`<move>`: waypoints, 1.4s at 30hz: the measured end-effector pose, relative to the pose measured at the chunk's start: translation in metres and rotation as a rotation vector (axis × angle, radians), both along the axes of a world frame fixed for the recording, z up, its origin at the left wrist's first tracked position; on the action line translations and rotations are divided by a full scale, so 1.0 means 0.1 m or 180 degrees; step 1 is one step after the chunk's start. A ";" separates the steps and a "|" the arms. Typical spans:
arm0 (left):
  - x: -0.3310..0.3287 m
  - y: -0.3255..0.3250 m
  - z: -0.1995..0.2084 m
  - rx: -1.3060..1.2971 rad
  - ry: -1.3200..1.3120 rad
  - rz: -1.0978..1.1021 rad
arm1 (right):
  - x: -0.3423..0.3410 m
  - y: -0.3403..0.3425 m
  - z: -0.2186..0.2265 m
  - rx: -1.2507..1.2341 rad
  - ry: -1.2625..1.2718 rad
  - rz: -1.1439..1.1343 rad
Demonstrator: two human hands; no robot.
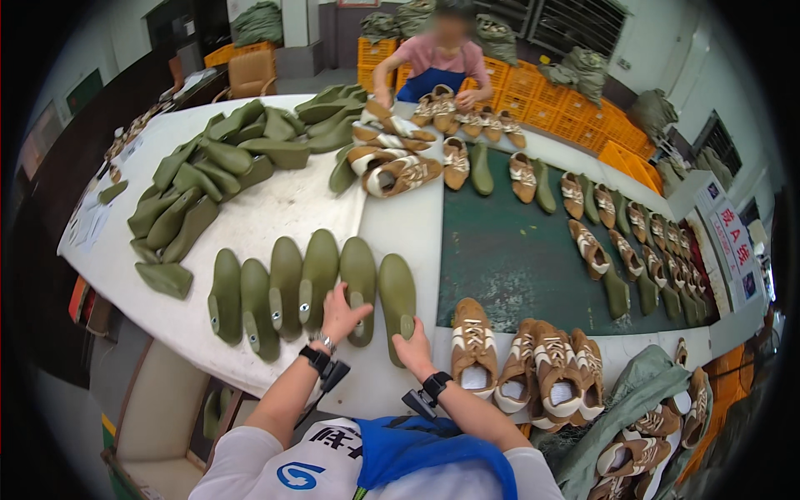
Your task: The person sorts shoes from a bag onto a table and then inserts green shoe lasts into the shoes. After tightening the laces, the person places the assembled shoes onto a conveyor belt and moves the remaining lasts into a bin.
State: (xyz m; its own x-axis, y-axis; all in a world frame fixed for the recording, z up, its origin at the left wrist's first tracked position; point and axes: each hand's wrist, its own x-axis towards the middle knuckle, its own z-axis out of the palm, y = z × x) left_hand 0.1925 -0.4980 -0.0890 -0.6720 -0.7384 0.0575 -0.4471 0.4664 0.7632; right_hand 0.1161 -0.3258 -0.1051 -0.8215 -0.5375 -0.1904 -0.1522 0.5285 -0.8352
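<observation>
Several green shoe lasts stand in a row on the white tabletop in front of me. My left hand (343, 317) is over the heel end of one shoe last (358, 265), its thumb stretched across it and apart from the fingers. To the right, my right hand (412, 346) grips the heel end of another shoe last (397, 287), thumb on top; some fingers are hidden. This last stands a little apart from the row. Near my right hand is a brown-and-white sneaker (474, 342), with more sneakers (557, 367) grouped beside it.
A heap of green lasts (221, 158) covers the table's far left. Sneakers and lasts stand in rows on the dark green conveyor belt (508, 258). Across the table, a person (442, 58) handles sneakers. At lower right, a sack (621, 417) lies beside loose sneakers. Orange crates (542, 92) line the back.
</observation>
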 end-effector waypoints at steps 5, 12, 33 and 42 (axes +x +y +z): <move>-0.29 0.50 0.17 0.1065 -0.0026 0.0329 | -0.22 0.21 0.16 0.0322 0.0204 -0.0206; -0.35 0.14 0.19 0.3371 0.1537 0.0273 | -0.76 0.45 0.54 -0.2161 -0.3078 -0.0378; -3.54 1.64 -0.30 -0.1133 -0.0958 -0.1325 | -4.35 3.42 -0.13 0.1782 0.1254 -0.0933; -3.67 1.61 -0.10 -0.0982 -0.1759 -0.1784 | -4.29 3.14 0.09 0.2751 0.0389 -0.0746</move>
State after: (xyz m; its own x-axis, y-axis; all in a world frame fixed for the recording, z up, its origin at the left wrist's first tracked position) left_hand -0.1747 -0.3366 -0.0989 -0.9250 -0.2925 -0.2427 -0.3590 0.8822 0.3048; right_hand -0.3127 -0.0118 -0.0962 -0.9329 -0.0639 -0.3545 -0.0233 0.9928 -0.1176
